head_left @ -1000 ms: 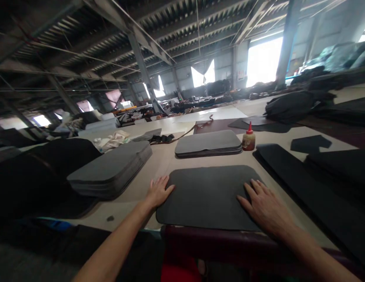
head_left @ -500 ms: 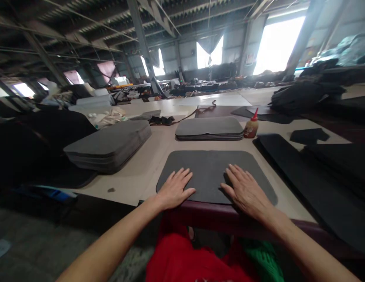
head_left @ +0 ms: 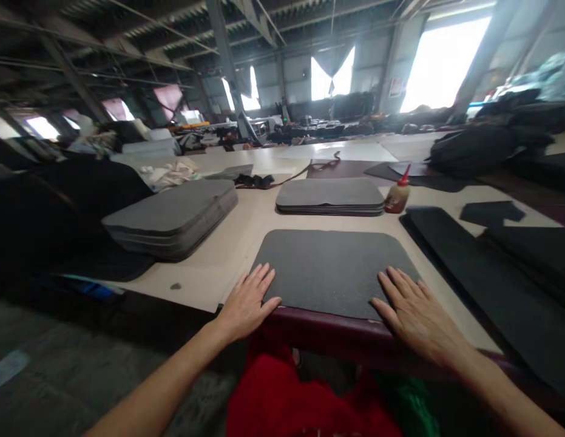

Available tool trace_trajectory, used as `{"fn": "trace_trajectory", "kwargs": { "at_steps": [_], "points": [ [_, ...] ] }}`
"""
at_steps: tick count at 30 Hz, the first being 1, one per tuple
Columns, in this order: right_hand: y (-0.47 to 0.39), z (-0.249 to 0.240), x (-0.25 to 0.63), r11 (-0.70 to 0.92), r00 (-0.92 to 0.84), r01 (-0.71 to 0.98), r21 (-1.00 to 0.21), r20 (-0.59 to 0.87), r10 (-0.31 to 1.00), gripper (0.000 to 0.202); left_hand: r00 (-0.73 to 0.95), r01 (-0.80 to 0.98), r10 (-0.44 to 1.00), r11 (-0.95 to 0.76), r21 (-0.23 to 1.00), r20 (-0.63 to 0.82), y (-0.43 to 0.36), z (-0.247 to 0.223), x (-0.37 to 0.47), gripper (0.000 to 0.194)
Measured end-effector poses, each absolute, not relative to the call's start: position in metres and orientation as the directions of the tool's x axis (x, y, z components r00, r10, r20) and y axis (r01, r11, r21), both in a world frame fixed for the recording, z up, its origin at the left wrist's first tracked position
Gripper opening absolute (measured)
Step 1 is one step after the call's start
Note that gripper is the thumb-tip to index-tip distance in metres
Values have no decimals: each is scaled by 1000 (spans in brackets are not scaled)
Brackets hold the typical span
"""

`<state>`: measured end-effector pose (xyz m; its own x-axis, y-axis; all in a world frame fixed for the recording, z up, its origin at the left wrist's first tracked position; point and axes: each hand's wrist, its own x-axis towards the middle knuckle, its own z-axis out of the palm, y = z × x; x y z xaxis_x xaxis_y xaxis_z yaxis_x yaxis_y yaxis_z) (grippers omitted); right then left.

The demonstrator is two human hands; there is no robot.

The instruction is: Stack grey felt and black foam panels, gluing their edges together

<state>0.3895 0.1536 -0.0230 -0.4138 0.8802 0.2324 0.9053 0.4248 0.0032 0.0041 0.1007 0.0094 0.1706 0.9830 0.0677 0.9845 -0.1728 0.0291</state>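
Observation:
A dark grey sheet (head_left: 330, 267) with rounded corners lies flat at the table's near edge, in front of me. My left hand (head_left: 249, 300) rests flat on its near left corner, fingers stretched out. On the near right corner lies my right hand (head_left: 412, 306), its fingers spread and the palm down. Neither hand grips anything. Just beyond the sheet sits a low stack of similar grey sheets (head_left: 330, 193), and a bottle with a red nozzle (head_left: 397, 195) stands at that stack's right end.
A taller stack of grey sheets (head_left: 173, 212) is at the left. Long black padded pieces (head_left: 473, 279) lie along the right. Farther back are a brown strap (head_left: 303, 172), pale cloth (head_left: 173, 175) and a dark bundle (head_left: 473, 152). The table's near edge has a maroon cover (head_left: 328, 325).
My hands have slid apart over the sheet, the left one leftward and the right one rightward, to its near corners. The whole view has shifted slightly.

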Motion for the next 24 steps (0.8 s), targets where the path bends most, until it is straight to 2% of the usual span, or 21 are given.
{"fn": "trace_trajectory", "kwargs": {
  "at_steps": [3,5,9,11,14,16,19,21,24],
  "points": [
    [155,-38,412,578,-549,816,22,345,761,58,144,987,985,-150,52,92,70,5,9,68],
    [157,-45,423,637,-599,769,54,410,688,57,205,972,972,-216,90,113,52,4,20,70],
    [161,-54,431,650,-621,750,120,464,632,66,420,870,885,-456,187,202,40,18,65,74],
    [164,-59,432,650,-626,747,140,474,619,69,477,814,833,-539,216,278,52,33,95,77],
    [169,-66,436,665,-655,727,168,460,600,63,492,773,797,-585,245,351,85,49,138,83],
    [172,-71,440,668,-657,724,172,468,592,60,502,746,803,-590,308,322,107,49,160,91],
    [175,-76,447,667,-655,726,164,461,599,59,498,747,852,-517,418,162,127,33,177,107],
    [176,-81,450,672,-659,724,157,443,607,61,457,784,884,-453,424,100,128,20,177,116],
    [178,-89,455,676,-662,723,142,425,618,63,366,841,926,-371,393,90,118,9,164,128]
  ]
}}
